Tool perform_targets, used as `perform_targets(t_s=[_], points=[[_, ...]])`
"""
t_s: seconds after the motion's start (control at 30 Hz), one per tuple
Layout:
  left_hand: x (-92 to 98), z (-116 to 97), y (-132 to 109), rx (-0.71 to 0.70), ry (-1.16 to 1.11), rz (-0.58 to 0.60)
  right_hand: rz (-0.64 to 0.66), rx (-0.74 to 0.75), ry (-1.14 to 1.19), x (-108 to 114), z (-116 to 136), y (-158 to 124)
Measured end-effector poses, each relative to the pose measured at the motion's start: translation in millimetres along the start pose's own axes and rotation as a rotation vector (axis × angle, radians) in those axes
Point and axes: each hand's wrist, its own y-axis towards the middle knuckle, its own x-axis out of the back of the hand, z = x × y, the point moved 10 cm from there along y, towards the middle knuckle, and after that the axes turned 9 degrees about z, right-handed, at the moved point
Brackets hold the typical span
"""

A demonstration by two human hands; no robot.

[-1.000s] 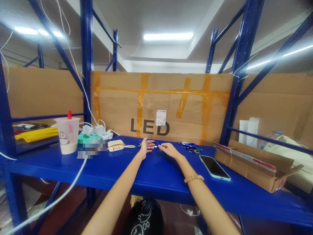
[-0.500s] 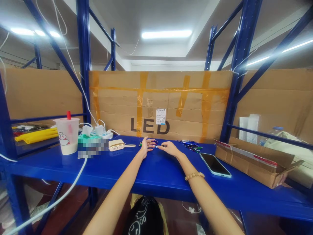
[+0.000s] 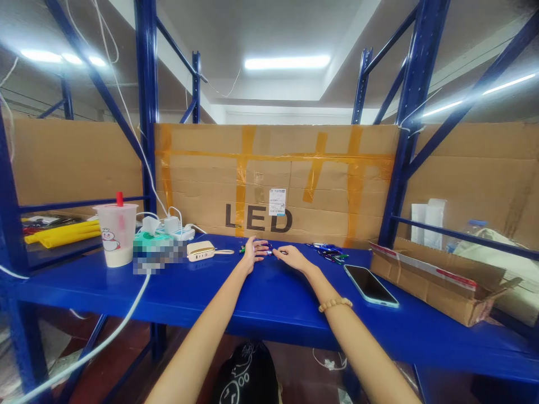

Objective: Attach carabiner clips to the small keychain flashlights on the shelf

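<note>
My left hand (image 3: 254,255) is at the back of the blue table (image 3: 273,297), its fingers stretched to the right and slightly apart. Some small dark and green pens (image 3: 242,248) lie behind it, partly hidden by the fingers. Facing it, my right hand (image 3: 292,257) is closed in a pinch on a slim pen (image 3: 270,252), whose shiny end points toward my left fingertips. Most of that pen is covered by fingers. Right of my hands lies a loose heap of blue, dark and green pens (image 3: 326,250).
A phone (image 3: 370,285) and an open cardboard box (image 3: 425,280) are on the right. On the left stand a drink cup (image 3: 115,235), a tissue pack (image 3: 154,244) and a cream power bank (image 3: 201,251). A large cardboard sheet (image 3: 202,179) closes off the back between blue posts.
My hands hold nearly the same pose; the right fingers have shifted very slightly on the pen. The whole view has moved a little with my head.
</note>
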Motion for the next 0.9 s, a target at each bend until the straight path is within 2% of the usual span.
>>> perform_targets(t_s=[0.27,0.57,0.73,0.9], points=[[0.4,0.7,-0.5,0.0,-0.032,0.0,0.013,0.042,0.025,-2.0,-0.3,3.1],[1.3,0.1,-0.8,0.005,-0.022,-0.017,0.012,0.002,-0.047,0.4,2.1,-2.2],[3.4,2.3,3.4,0.015,0.08,-0.044,0.034,-0.048,-0.165,0.2,6.7,-8.8],[12.6,-3.8,-0.4,-0.064,0.36,-0.187,0.05,-0.089,-0.21,-0.4,3.2,-14.5]])
